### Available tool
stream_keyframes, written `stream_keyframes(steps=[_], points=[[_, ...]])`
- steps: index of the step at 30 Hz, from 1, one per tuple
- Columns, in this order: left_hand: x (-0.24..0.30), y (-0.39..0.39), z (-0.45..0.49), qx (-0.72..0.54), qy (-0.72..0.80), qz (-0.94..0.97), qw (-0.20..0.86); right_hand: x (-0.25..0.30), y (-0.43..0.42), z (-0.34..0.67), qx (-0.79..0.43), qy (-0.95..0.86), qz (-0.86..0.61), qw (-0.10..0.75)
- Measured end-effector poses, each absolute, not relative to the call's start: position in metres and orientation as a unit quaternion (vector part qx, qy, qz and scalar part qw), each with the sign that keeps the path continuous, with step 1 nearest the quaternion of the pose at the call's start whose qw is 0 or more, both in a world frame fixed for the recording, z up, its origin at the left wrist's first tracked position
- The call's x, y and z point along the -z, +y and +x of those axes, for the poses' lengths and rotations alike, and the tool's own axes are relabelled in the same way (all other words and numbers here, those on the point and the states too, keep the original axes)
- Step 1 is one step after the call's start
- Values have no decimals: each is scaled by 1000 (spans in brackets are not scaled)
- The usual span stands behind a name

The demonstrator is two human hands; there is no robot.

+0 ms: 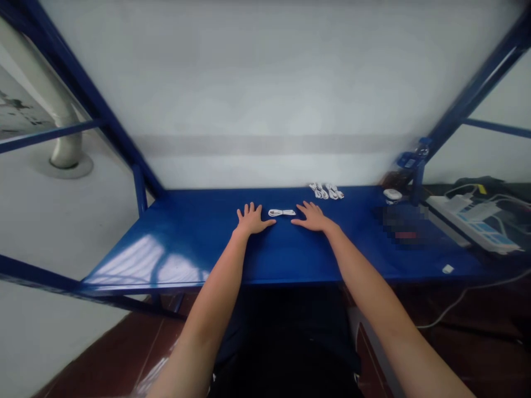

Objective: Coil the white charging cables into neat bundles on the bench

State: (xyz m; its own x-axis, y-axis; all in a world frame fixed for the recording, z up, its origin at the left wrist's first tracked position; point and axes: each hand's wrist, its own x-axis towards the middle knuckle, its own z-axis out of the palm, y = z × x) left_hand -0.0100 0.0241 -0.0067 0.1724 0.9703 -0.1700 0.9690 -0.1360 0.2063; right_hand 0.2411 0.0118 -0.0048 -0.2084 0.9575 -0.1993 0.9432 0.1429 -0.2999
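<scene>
One white cable (282,212) between two open hands

The cable, coiled and bound at its middle, lies flat on a blue tabletop (215,243), its length running left to right. Left hand (251,220) and right hand (311,216) flank it, one at each end; both are open, palms down, fingers spread forward and thumbs pointing inward. Fingertip contact with the cable cannot be confirmed. Both forearms reach forward over the front edge.

Behind and to the right, a row of white cable bundles (326,191) lies near the rear edge; the bundles crowd together and their exact number cannot be told. Further right: one round white object (392,194), one small white piece (447,269) by the front edge, one bottle (415,155) and one white power strip (473,224) with cords.

A blue metal frame (112,132) borders the tabletop. Beyond stands a pale wall (269,83); below, reddish-brown floor (112,362).
</scene>
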Motion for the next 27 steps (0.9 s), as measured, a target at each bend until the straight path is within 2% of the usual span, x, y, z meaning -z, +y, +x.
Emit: stream_keyframes(steps=[27], points=[[3, 21, -9, -11, 642, 754, 138, 7, 13, 241, -184, -756, -628, 19]])
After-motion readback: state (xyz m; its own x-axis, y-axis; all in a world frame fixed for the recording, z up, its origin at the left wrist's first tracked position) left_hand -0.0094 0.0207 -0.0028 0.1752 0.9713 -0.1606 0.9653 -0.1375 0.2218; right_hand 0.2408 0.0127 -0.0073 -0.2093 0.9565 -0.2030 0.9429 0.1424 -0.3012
